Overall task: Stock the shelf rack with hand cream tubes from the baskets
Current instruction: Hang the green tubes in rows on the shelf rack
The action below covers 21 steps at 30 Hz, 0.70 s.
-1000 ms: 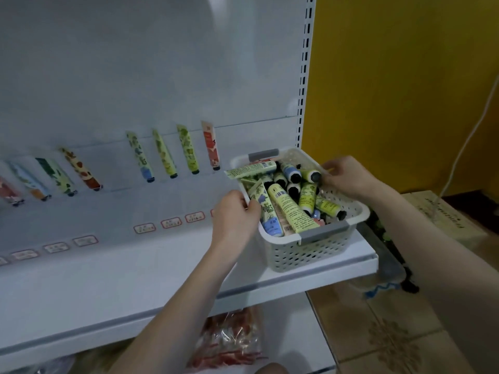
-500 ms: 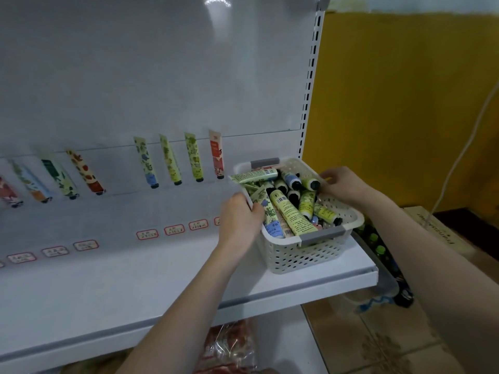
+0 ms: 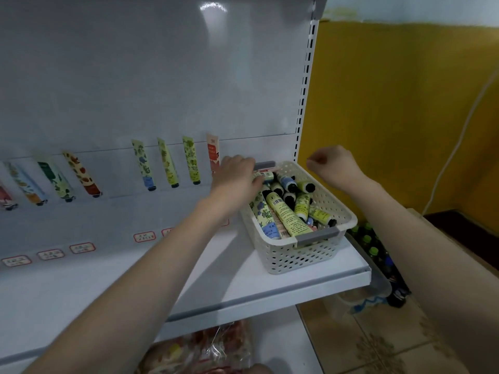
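Nearest, clear-wrapped red packets (image 3: 194,349) lay on the lower shelf. Above them, the white perforated plastic basket (image 3: 305,255) sat at the right end of the white metal shelf (image 3: 243,287), its long axis running front to back. The heaped hand cream tubes (image 3: 286,214) inside lay mostly along that axis, several black caps pointing to the far end. The left hand (image 3: 237,174) reached over the basket's far left corner, fingers (image 3: 253,182) curled round a pale green hand cream tube (image 3: 266,174) lying crosswise on the heap. The right hand (image 3: 332,166) hung above the far right rim, fingers curled in, holding nothing. Behind, a row of patterned tubes (image 3: 167,163) leaned on the back panel, caps down. Green-capped bottles (image 3: 375,247) stood right of the shelf.
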### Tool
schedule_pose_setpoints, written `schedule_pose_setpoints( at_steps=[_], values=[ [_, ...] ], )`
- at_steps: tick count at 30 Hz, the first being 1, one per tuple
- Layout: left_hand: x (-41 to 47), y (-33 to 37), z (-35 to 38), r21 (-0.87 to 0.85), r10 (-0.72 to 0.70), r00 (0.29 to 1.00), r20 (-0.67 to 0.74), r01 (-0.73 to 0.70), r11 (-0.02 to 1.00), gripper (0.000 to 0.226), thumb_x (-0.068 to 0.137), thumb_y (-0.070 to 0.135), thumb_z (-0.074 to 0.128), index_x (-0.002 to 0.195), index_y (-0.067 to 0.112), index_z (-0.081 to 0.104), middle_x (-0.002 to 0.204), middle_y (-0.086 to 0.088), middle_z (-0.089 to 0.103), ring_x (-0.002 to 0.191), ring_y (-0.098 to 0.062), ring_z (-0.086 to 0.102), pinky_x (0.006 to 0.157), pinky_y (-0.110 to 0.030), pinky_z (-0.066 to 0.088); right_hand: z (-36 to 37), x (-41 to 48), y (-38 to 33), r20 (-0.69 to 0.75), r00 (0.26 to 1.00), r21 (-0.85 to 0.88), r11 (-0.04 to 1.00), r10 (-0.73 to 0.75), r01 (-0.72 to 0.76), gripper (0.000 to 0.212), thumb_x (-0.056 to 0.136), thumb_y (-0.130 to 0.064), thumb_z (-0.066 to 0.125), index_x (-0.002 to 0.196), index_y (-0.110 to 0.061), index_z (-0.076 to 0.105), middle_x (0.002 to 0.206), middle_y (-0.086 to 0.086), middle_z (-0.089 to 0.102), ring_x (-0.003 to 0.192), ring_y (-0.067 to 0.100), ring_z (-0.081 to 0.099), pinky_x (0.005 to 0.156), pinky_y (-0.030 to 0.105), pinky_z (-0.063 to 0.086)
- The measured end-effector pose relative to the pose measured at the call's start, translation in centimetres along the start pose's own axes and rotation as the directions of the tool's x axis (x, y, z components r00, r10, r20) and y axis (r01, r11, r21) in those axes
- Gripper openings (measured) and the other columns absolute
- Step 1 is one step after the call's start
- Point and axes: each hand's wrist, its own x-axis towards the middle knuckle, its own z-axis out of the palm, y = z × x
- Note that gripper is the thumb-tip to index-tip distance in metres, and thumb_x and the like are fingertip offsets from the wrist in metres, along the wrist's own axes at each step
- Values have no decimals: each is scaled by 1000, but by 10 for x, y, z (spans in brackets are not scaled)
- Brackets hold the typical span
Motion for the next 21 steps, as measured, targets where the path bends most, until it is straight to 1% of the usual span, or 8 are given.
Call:
schedule_pose_setpoints(
  at_steps=[2,4,7,10,14,16,18,21],
  values=[
    [20,0,4,63,5,981,192,-17,998,37,96,34,45,114,3,54,111,-14,58,102,-30,50,73,-30,33,8,3,-14,100,995,-39,999,2,2,24,95,-23,50,102,-6,65,93,9,66,74,19,57,62,24,45],
    [30,-3,10,30,6,942,335,-17,999,34,97,33,44,111,5,56,109,-14,61,90,-25,53,69,-28,35,17,6,-20,218,974,-122,992,55,-29,28,94,-34,51,90,-10,65,73,4,59,57,15,49,54,25,40],
    [37,-5,14,22,14,924,383,-24,999,29,97,25,45,113,4,57,112,-15,61,92,-25,57,69,-27,37,25,10,-24,265,956,-203,976,130,-76,38,90,-45,53,65,-16,52,57,0,44,47,14,37,47,23,26],
    [40,-1,14,39,-5,921,390,-11,999,28,97,21,46,115,1,56,114,-15,61,99,-28,58,69,-28,38,26,10,-27,291,946,-267,961,146,-66,44,86,-52,56,63,-14,50,59,0,47,51,15,41,48,24,28],
    [39,0,6,-60,-37,906,422,69,996,21,94,23,50,100,4,56,82,-4,56,72,-19,51,51,-23,32,24,9,-30,340,924,-257,963,173,-85,35,86,-35,62,64,-13,48,60,1,46,52,15,41,48,23,30],
    [35,1,-3,-155,-71,892,447,155,976,16,90,22,55,93,7,52,77,-2,52,65,-13,47,51,-21,34,23,10,-31,337,924,-263,960,184,-95,23,86,-25,62,71,-10,55,66,2,51,57,16,45,52,24,36],
    [31,5,-9,-226,-60,873,483,191,955,19,88,19,58,101,6,53,83,-3,53,67,-11,49,52,-20,37,21,10,-32,321,928,-275,956,188,-98,16,86,-21,62,84,-6,62,76,7,59,63,17,50,57,25,41],
    [26,14,-11,-277,-1,858,514,167,946,58,84,25,66,134,7,42,104,-5,58,85,-16,56,58,-19,43,16,5,-33,292,937,-272,956,191,-110,25,84,-23,65,98,-2,63,91,14,65,72,19,56,65,29,48]
  ],
)
